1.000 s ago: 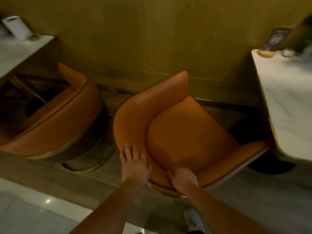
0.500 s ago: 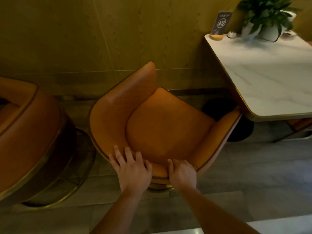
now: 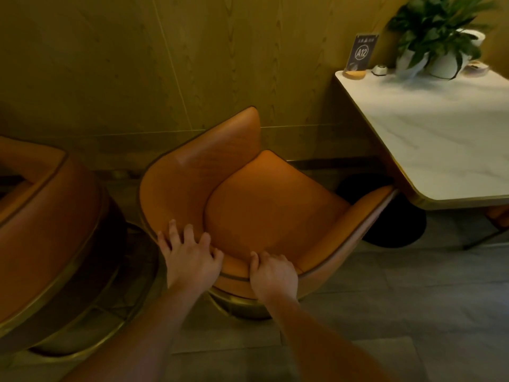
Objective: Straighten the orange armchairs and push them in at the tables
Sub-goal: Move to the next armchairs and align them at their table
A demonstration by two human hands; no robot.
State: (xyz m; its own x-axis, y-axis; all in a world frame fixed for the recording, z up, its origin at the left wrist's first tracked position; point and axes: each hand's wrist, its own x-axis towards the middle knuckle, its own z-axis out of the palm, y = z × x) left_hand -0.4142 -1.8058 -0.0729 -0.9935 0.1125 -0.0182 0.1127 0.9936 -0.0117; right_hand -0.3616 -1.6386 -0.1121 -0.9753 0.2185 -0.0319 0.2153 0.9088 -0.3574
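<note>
- The orange armchair (image 3: 270, 205) stands on the grey floor (image 3: 399, 299) between a second armchair (image 3: 46, 230) on the left and a white marble tabletop (image 3: 440, 139) on the right.
- It sits at an angle to the tabletop, its open front facing the panelled wall (image 3: 110, 64). The tip of its right arm reaches the tabletop's near edge (whether they touch, I cannot tell).
- The left hand (image 3: 190, 260) lies on the rim of the backrest, its fingers (image 3: 173, 230) spread and fairly straight against the inner padding. It presses rather than clasps.
- The right hand (image 3: 272, 274) grips the same rim just beside it, fingers curled over the edge and thumb against the upholstery.
- A round black table base (image 3: 396, 219) shows on the floor below the tabletop.
- At the far end of the tabletop stand a dark sign (image 3: 361, 52) marked A12 and a potted plant (image 3: 438, 31).
</note>
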